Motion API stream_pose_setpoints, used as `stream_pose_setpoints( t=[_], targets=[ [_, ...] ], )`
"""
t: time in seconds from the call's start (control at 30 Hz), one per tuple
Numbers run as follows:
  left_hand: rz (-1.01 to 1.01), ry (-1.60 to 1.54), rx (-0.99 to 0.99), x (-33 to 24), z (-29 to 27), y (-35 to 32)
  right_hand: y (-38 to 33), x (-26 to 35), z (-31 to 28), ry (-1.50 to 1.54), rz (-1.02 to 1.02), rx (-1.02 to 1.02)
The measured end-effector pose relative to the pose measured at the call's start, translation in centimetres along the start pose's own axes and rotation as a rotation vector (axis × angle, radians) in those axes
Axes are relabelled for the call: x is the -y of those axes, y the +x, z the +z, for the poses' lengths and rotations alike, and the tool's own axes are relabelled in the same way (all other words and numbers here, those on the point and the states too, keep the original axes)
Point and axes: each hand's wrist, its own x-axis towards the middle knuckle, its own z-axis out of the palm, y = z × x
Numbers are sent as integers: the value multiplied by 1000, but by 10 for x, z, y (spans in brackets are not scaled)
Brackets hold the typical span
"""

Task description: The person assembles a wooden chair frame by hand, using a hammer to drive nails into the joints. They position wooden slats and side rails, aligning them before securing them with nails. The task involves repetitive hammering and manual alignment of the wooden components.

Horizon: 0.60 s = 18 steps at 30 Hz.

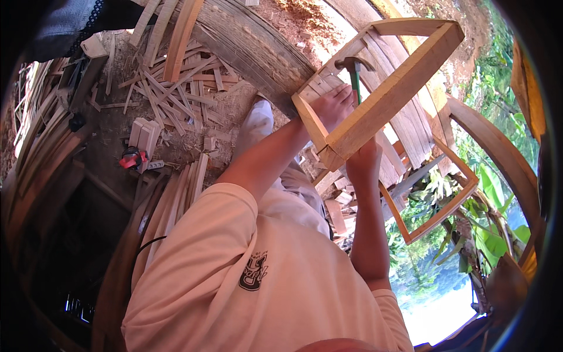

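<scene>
A rectangular wooden frame [394, 88] stands tilted over the plank bench, right of centre. Inside it is a claw hammer [355, 82] with a dark metal head and a green handle. The handle runs down behind the frame's near beam, toward my right hand [365, 157]. That hand is closed on the handle, though the beam covers most of its fingers. My left hand [334, 108] reaches inside the frame just left of the hammer. Its fingers are bent and pressed together near the frame's far side; whatever they pinch is hidden.
Thick planks [404, 126] form the bench under the frame. A second slim wooden frame [443, 216] leans at the right, by green plants. Offcut strips [176, 94] litter the ground at left. A red-and-black tool [134, 157] lies beside a wood block [144, 135]. Someone's dark clothing [64, 29] shows upper left.
</scene>
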Motion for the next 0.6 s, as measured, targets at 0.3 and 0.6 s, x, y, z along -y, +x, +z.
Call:
stream_pose_setpoints(
  t=[0.3, 0.6],
  targets=[
    [-565, -1591, -128, -13, 54, -13, 8, 9, -7, -32, -33, -117],
    [-495, -1303, -76, -17, 45, -16, 7, -4, 5, -65, -36, -17]
  ],
)
